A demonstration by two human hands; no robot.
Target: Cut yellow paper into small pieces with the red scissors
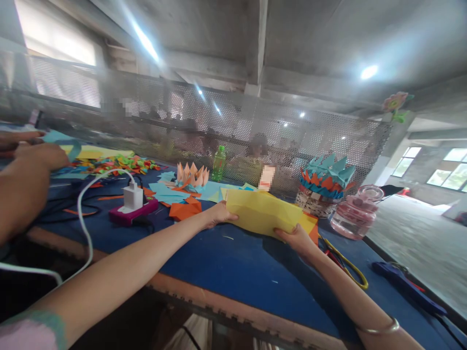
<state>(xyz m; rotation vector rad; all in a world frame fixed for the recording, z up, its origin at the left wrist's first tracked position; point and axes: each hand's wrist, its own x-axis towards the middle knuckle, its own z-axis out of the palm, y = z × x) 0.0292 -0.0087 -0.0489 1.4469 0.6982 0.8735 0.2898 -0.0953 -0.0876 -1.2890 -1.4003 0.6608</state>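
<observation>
My left hand (218, 214) grips the left edge of a folded yellow paper sheet (260, 212), fingers closed around it. My right hand (296, 237) pinches the same sheet at its lower right corner. The sheet is lifted a little above the blue table top (233, 267), tilted toward me. An orange sheet (313, 228) peeks out beneath its right side.
Another person's hands (25, 160) work on paper at the far left. A white charger on a pink power strip (133, 206), orange and blue paper scraps (175, 194), a paper crown (192, 175), a green bottle (219, 163), a basket with paper pieces (321, 192), a pink glass jar (355, 211) and a perforated metal screen (255, 131) stand behind.
</observation>
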